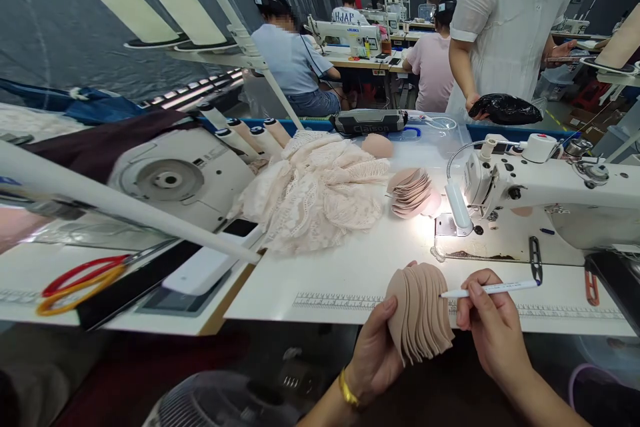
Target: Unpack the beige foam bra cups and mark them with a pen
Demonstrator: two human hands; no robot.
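My left hand (376, 350) grips a fanned stack of beige fabric pads (419, 313) just over the table's front edge. Between the fingers of my right hand (493, 323) is a white marker pen (510, 287), its tip pointing left at the right side of the stack. Whether the tip touches the fabric I cannot tell. Another pile of similar pink-beige pads (411, 192) lies on the table beyond, and a single pad (377, 145) sits farther back. Cream lace fabric (325, 193) is heaped to the left of that pile.
A white sewing machine (550, 180) with a lit lamp (457, 207) stands on the right. Scissors (85, 280) and a white thread-stand pole (125, 203) are on the left. Across the table, a standing person (510, 33) holds a black plastic bundle (506, 109). Other people sit at machines behind.
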